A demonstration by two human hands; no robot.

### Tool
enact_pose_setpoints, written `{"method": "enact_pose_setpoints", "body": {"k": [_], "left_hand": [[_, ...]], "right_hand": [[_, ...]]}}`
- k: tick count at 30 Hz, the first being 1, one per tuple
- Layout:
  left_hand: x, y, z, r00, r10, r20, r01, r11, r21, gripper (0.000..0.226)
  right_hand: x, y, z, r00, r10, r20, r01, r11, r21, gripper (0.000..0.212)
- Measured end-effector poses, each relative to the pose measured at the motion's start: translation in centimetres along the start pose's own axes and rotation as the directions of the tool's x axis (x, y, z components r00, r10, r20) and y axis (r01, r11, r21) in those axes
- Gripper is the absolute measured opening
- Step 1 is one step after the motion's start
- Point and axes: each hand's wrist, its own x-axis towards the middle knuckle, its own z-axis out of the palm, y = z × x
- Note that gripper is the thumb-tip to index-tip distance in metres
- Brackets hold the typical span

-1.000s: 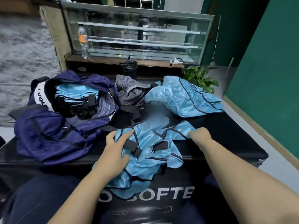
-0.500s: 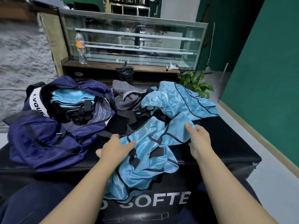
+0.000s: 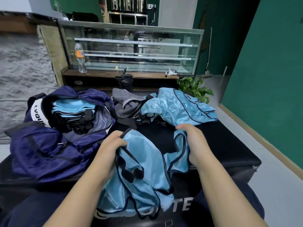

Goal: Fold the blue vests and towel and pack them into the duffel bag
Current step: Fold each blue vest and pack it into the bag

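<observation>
Vest [image 3: 141, 163] (shiny blue), crumpled — dark trim, black straps

A glass display case [image 3: 131, 49] with bare metal shelves stands well beyond the hands, on a dark wooden ledge [image 3: 98, 74]. A clear plastic bottle with an orange label [image 3: 80, 57] stands upright at the ledge's left end; crumpled white paper [image 3: 172, 73] lies near its right end. A black lidded tumbler [image 3: 125, 81] stands below. A leafy green plant [image 3: 196, 90] sits beyond the right hand, beside the green wall [image 3: 270, 79].
</observation>
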Motion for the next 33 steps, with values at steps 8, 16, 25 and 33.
{"method": "enact_pose_setpoints", "body": {"k": [8,16,25,33], "left_hand": [[-4.1,4.7,0.4,0.96,0.171,0.223,-0.106,0.955,-0.279,0.031],[-5.5,6.3,0.6,0.939,0.206,0.276,-0.114,0.942,-0.317,0.04],[-4.8,5.5,-0.7,0.982,-0.046,0.182,0.064,0.994,-0.091,0.052],[-5.6,5.6,3.2,0.893,0.42,0.159,-0.449,0.825,0.343,0.018]], "right_hand": [[-2.5,1.1,3.3,0.976,0.115,0.185,-0.024,0.9,-0.435,0.068],[-4.7,0.2,2.8,0.899,0.02,0.437,-0.152,0.951,0.269,0.021],[-6.1,-2.3,2.7,0.902,-0.388,0.19,0.384,0.921,0.06,0.009],[-8.4,-2.6,3.9,0.754,-0.555,0.35,0.641,0.737,-0.212,0.019]]}}
